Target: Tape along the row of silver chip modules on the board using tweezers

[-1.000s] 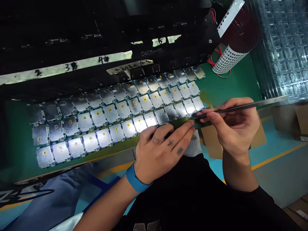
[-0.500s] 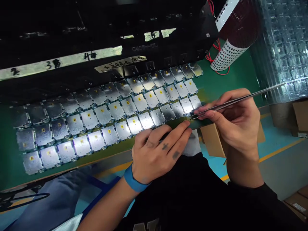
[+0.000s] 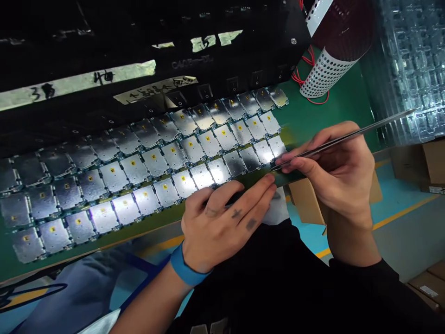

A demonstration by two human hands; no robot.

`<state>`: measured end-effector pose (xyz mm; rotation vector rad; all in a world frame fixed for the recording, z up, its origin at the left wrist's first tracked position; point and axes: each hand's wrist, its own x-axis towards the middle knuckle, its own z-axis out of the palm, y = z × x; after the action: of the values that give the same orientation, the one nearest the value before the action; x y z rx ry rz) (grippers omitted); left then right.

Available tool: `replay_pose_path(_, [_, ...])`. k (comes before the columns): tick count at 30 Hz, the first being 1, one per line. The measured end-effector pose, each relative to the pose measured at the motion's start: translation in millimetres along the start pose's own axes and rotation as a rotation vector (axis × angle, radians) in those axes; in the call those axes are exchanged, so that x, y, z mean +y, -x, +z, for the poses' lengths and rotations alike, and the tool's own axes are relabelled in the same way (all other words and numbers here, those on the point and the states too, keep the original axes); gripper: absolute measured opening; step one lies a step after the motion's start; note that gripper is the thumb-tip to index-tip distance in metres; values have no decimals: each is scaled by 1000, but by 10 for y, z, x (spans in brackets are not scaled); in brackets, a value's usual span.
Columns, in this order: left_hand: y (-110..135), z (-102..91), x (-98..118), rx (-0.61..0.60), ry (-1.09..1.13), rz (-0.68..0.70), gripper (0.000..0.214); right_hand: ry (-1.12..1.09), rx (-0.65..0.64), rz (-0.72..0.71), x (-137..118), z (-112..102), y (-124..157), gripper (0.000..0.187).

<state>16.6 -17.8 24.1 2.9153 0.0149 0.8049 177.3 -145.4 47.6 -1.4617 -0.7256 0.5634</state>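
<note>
Nearest, black top [image 3: 264,283]: covers the person's body and the right arm's sleeve.
Blue wristband [image 3: 189,266]: around the left wrist.
Left hand [image 3: 222,222]: palm down, fingers bent toward the near edge of the boards; its underside is hidden, so I cannot tell whether the fingers grip anything.
Right hand [image 3: 342,176]: thumb and fingers pinched around the metal tweezers [image 3: 368,131].
Tweezers' tip: just beside the left fingertips, by the right end of the nearest row; any contact there is too small to make out.
Circuit boards [image 3: 210,144]: three long rows, silver shields upward, many with a small yellow mark.
Green work surface [image 3: 333,120]: under the rows.
Black housing [image 3: 243,53]: behind the boards, with switches and handwritten tape [image 3: 128,72].
Perforated white sleeve [image 3: 323,76]: around a dark cylinder, red wires [image 3: 308,60] beside it.
Clear plastic trays [image 3: 413,65]: at the far right.
Cardboard box [image 3: 306,204]: below the bench, over blue floor with yellow lines.
</note>
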Motion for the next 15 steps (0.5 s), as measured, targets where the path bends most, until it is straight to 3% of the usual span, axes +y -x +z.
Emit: replay_pose_path(15, [4, 7, 2, 7, 4, 6, 31, 37, 2, -6, 4, 1, 6, 25])
